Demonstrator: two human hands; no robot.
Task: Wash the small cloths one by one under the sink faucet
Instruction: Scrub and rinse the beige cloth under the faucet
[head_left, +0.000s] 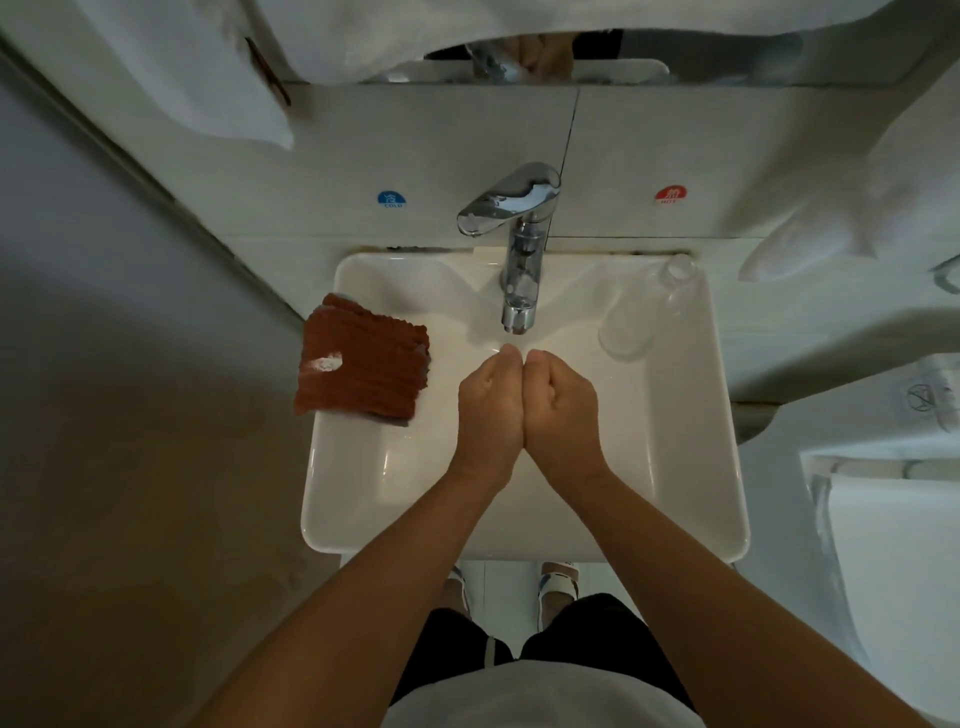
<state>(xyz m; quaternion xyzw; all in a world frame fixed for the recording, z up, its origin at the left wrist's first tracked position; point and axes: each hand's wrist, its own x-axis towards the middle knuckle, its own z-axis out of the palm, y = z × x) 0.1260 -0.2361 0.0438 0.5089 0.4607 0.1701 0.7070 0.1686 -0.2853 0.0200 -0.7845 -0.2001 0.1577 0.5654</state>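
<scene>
Cloths (363, 364) are stacked on the basin's left rim, nearest the left hand (488, 405), pressed curled and cloth-free against the right hand (563, 410).

White sink (691, 467) carries everything. Brown cloths (363, 366) stacked on its left rim — overhanging the edge. Two clear glasses (631, 325) at back-right corner, faucet (519, 249) mid-back.

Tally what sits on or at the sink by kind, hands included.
Stack of brown cloths: 1
Clear glasses: 2
Faucet: 1
Hands, left hand and right hand: 2
Total: 6
</scene>
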